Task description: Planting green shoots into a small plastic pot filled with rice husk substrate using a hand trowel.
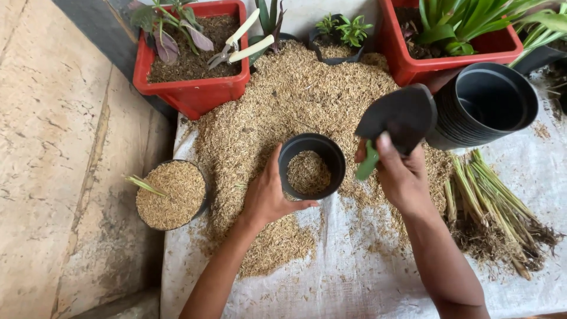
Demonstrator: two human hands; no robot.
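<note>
Husk filling is observed in progress: a small black pot (312,165), partly filled with rice husk, is steadied at its left rim by the left hand (269,198), fingers curled around the wall in a firm grasp. A black scoop with green handle (394,118) is gripped by the right hand (401,174), closed tightly on the handle, just right of the pot. It is judged that the scoop is best tipped directly over the pot mouth, with the pot kept upright, so spillage is limited. The pot is seated on the husk pile (283,100) spread across a white woven sheet (366,283). A filled pot (171,195) and stacked empty pots (484,103) are noted nearby.
</note>
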